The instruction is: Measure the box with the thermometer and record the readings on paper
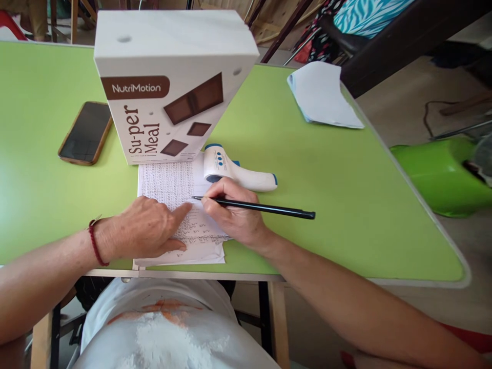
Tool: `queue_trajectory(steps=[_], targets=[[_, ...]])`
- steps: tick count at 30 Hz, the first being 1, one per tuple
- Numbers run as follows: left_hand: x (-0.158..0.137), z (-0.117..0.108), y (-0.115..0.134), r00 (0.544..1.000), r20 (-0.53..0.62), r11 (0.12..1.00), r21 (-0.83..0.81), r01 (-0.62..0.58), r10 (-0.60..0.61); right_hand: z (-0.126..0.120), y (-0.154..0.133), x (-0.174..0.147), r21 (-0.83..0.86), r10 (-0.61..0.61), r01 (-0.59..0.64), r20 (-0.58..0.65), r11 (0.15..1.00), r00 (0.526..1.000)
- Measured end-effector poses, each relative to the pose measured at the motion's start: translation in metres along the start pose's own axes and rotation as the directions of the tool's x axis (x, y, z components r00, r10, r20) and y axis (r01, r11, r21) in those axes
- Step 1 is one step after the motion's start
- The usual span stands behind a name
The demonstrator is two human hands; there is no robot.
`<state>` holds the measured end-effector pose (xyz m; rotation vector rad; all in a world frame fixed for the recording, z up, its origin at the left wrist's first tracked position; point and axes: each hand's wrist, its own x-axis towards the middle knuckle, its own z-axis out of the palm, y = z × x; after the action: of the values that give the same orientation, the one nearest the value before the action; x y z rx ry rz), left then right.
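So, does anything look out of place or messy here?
Yes, the shirt: orange smears and a white patch, though I can't tell whether they're stains or print. Also, the written papers don't line up; one pokes out at the near edge.

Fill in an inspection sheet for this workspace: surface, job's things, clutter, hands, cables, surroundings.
Surface: green table with a pale edge.
Job's things: black pen, its tip at the handwritten sheets.
Clutter: phone, upright NutriMotion box, white-and-blue handheld device, white papers.
Hands: right hand grips the pen; left hand rests on the sheets, holding nothing.
Cables: thin dark curve at right; cannot tell whether it is a cord.
Surroundings: green plastic item beyond the table's right edge.
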<state>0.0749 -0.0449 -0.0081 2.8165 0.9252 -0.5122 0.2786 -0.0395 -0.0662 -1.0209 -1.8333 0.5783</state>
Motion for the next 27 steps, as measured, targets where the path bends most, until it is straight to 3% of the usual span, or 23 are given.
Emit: queue_trajectory(steps=[15, 21, 27], targets=[[0.0007, -0.0016, 0.0, 0.999, 0.042, 1.0, -0.001, 0.01, -0.01, -0.0004, 0.0004, -0.001, -0.006, 0.01, -0.01, 0.007, 1.0, 1.0], [0.0014, -0.0024, -0.0003, 0.999, 0.036, 1.0, -0.011, 0.013, -0.013, -0.0014, 0.0, -0.0008, -0.031, 0.071, -0.071, -0.006, 0.997, 0.997], [0.0017, -0.0021, -0.0003, 0.999, 0.039, 1.0, -0.005, 0.015, -0.015, -0.0014, -0.0021, 0.0005, -0.017, 0.039, -0.038, 0.017, 0.999, 0.999]])
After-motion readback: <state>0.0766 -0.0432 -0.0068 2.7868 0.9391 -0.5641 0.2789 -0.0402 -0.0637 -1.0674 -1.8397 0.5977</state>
